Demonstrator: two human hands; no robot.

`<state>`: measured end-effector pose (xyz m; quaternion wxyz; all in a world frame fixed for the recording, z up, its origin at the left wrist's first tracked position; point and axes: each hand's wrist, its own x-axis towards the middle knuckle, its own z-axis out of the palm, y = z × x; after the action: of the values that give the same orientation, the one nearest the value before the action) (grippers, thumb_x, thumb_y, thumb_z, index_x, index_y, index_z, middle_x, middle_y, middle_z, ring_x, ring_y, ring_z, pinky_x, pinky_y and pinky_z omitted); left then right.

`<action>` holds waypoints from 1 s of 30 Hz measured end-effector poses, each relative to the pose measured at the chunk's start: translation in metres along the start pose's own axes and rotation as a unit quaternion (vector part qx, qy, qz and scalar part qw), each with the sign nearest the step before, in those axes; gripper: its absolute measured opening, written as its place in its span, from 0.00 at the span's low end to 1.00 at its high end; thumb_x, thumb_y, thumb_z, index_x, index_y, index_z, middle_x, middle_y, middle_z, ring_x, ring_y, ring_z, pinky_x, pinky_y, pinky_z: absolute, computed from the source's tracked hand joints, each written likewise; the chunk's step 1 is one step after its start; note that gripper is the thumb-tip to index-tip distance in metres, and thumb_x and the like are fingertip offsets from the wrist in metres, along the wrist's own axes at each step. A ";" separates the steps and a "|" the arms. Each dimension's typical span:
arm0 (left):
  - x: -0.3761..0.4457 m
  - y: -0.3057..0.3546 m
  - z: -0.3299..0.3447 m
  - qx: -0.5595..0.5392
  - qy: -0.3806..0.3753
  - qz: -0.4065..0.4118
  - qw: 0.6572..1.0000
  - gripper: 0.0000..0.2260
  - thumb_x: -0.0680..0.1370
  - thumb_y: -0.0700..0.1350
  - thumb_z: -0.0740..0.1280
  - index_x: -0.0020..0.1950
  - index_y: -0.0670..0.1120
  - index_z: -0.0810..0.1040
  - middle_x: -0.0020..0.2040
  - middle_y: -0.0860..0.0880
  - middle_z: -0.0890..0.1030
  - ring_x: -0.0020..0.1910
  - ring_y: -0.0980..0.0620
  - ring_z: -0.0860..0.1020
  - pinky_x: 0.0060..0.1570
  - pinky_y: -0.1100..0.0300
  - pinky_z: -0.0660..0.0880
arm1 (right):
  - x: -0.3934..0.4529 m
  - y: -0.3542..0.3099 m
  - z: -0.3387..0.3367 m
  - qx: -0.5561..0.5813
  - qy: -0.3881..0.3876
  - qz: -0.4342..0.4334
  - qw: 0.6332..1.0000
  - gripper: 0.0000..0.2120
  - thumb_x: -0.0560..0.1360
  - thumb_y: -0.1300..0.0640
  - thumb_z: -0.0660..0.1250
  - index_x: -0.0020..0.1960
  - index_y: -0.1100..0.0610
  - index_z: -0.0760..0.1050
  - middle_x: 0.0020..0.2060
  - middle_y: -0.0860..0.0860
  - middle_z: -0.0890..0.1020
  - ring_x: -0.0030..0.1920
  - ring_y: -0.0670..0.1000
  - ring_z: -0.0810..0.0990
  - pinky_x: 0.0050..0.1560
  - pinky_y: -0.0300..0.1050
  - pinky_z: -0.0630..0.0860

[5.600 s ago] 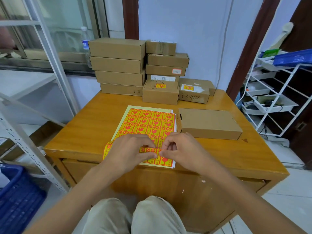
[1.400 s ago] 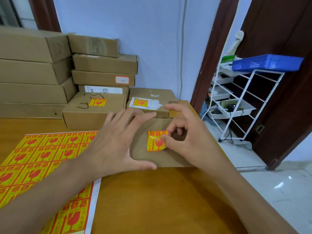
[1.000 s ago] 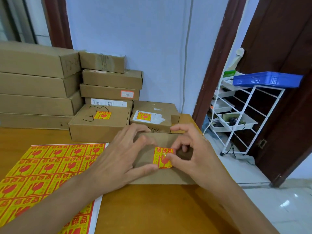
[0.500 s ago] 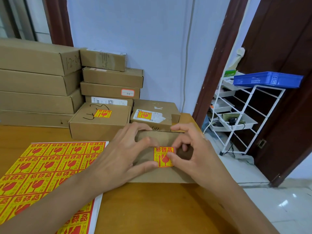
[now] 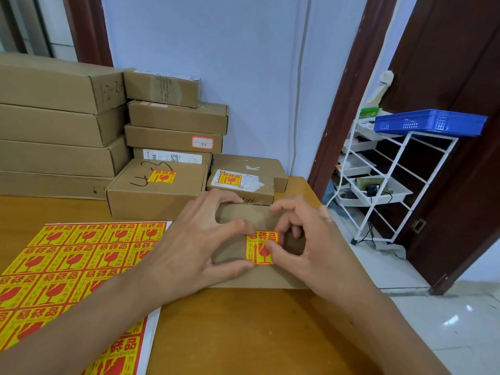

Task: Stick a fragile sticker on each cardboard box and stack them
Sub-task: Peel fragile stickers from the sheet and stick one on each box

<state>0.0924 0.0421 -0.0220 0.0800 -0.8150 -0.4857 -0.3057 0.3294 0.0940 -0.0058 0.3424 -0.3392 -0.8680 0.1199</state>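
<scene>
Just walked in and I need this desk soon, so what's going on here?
A person is labelling boxes. Both hands press a fragile sticker onto the flat cardboard box nearest them: the left hand steadies the box, the right hand smooths the sticker. The sticker sheet lies to the left. Two boxes behind already carry stickers.

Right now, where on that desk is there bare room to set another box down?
Bare wood shows on the desk in front of the box under both hands, right of the sticker sheet, and in a strip at far left before the stacked boxes. The back, with its labelled boxes, is crowded.
</scene>
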 end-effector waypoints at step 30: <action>0.000 -0.002 0.000 0.006 0.001 0.007 1.000 0.17 0.76 0.66 0.67 0.61 0.59 0.78 0.70 0.50 0.67 0.70 0.50 0.68 0.61 0.51 0.72 | 0.000 0.001 0.002 -0.131 0.009 -0.113 0.985 0.15 0.75 0.35 0.71 0.54 0.43 0.79 0.46 0.35 0.66 0.46 0.39 0.65 0.48 0.43 0.61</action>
<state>0.0910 0.0435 -0.0225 0.0872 -0.8175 -0.4820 -0.3030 0.3285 0.0950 -0.0076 0.3145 -0.2814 -0.9058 -0.0372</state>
